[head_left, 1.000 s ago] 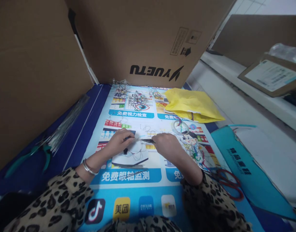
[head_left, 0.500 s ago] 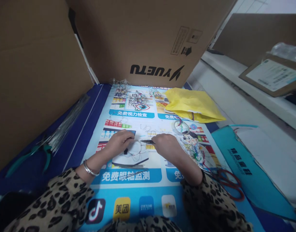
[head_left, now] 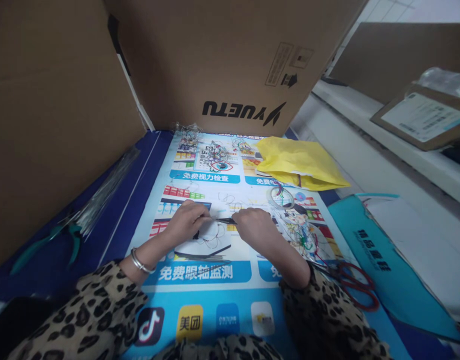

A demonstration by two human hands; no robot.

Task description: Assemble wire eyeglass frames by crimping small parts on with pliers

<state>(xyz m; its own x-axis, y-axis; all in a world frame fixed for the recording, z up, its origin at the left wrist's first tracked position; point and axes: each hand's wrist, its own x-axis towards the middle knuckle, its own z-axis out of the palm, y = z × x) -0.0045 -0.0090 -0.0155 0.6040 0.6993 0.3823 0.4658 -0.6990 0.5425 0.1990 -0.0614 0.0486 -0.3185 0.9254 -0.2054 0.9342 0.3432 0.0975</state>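
My right hand [head_left: 254, 227] is closed around dark, pointed tweezers [head_left: 225, 220], with most of their length hidden in the fist. Their tip reaches left, close to the fingertips of my left hand [head_left: 187, 222]. Those fingers are pinched together on a thin wire, which is barely visible at the fingertips. Below and between the hands, fine looped wire [head_left: 215, 240] lies on the printed sheet [head_left: 215, 297]. Several thin dark rods [head_left: 205, 258] lie nearer to me.
Green-handled pliers [head_left: 73, 242] and a bundle of thin wires [head_left: 106, 192] lie left. Wire tangles [head_left: 215, 152] sit at the back. Right are a tape roll [head_left: 281, 198], a yellow bag [head_left: 297, 157], red-handled scissors [head_left: 359, 285] and a teal packet [head_left: 383, 260]. Cardboard [head_left: 215, 60] stands behind.
My right hand has moved slightly left, bringing the tweezers' tip closer to my left fingertips. The left hand has barely shifted and stays pinched.
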